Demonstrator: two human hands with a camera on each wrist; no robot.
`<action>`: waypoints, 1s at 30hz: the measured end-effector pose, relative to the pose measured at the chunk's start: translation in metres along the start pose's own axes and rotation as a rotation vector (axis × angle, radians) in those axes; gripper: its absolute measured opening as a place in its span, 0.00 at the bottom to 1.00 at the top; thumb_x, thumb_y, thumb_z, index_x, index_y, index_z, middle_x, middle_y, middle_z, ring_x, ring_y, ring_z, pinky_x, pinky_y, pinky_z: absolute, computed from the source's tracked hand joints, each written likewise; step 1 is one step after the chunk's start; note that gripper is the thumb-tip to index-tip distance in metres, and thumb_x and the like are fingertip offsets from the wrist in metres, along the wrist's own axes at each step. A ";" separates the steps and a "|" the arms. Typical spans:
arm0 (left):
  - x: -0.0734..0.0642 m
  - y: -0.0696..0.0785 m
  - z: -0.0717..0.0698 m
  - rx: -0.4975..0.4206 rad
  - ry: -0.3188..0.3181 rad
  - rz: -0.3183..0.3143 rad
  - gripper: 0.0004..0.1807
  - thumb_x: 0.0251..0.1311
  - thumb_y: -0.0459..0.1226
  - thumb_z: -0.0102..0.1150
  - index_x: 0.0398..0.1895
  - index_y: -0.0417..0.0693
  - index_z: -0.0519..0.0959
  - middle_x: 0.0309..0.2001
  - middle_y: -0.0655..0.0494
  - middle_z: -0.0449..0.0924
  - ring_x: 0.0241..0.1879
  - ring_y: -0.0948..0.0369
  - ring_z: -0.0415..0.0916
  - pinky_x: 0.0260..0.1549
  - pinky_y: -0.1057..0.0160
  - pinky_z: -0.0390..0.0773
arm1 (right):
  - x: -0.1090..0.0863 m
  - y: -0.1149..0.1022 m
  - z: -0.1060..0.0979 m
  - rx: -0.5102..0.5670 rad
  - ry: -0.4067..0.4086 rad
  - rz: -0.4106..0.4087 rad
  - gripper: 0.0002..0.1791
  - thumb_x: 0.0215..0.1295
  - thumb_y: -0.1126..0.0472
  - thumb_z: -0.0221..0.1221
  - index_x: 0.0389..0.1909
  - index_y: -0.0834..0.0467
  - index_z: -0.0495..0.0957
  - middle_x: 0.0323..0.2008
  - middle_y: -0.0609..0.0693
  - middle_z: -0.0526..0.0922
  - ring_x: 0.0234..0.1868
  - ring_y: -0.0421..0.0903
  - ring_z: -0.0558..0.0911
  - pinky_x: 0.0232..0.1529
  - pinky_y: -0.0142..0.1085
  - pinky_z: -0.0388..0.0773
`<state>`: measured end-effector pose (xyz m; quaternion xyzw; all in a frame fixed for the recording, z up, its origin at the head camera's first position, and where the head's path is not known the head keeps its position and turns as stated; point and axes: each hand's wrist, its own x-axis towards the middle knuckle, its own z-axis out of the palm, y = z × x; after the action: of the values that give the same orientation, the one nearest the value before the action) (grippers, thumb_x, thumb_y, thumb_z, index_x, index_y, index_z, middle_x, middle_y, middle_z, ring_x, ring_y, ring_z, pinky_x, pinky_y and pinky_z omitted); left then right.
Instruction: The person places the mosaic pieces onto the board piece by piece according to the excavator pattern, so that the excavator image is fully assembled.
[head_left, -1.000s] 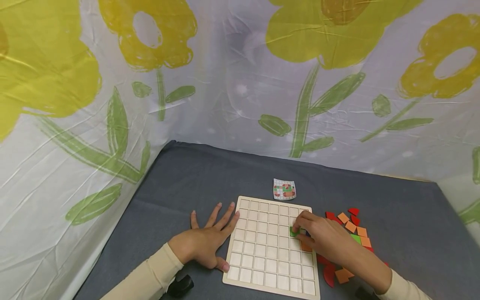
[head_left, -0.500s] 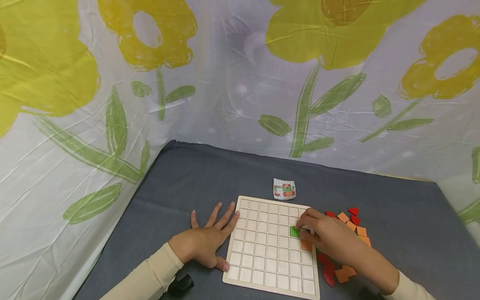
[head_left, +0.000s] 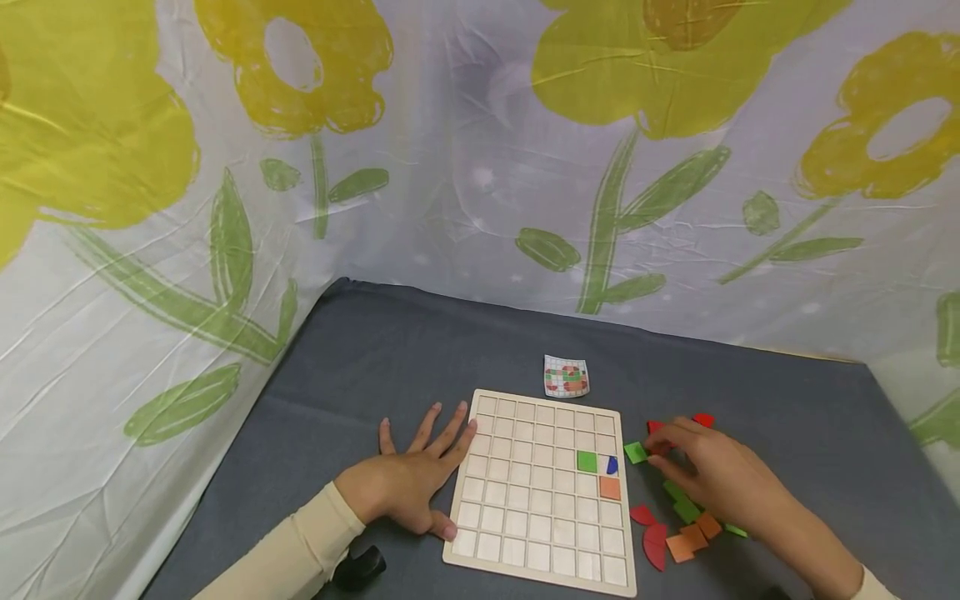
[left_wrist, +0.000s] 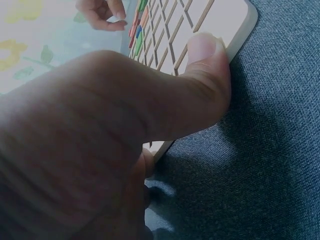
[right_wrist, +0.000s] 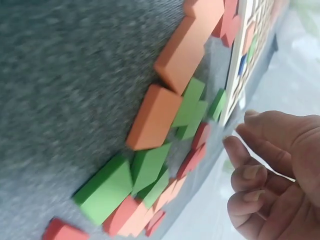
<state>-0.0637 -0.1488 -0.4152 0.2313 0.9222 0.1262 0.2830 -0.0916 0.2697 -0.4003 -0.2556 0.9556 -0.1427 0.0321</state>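
On the table [head_left: 375, 350], the board [head_left: 519, 503] is lying, the left hand [head_left: 408, 492] spreading wide at its left edge. Past its right edge, the right hand [head_left: 727, 475], now off the board, is hovering loosely curled, holding nothing, by loose tiles [head_left: 681, 547]; a green square [head_left: 587, 462] is sitting newly uncovered near that edge.

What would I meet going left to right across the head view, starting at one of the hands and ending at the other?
Left hand, green square set in the grid board, orange square set in it, loose green tile right of the board, right hand. Omitted for overlapping positions: picture card, blue piece.
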 end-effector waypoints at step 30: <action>-0.001 0.001 0.000 0.008 0.005 -0.007 0.75 0.50 0.63 0.78 0.88 0.58 0.34 0.87 0.55 0.19 0.84 0.44 0.17 0.60 0.12 0.26 | -0.027 0.009 0.009 -0.055 -0.095 0.187 0.12 0.60 0.48 0.77 0.39 0.46 0.85 0.30 0.33 0.80 0.30 0.34 0.76 0.29 0.36 0.77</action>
<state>-0.0625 -0.1481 -0.4143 0.2289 0.9242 0.1223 0.2801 -0.0716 0.2880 -0.4116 -0.1727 0.9763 -0.1005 0.0834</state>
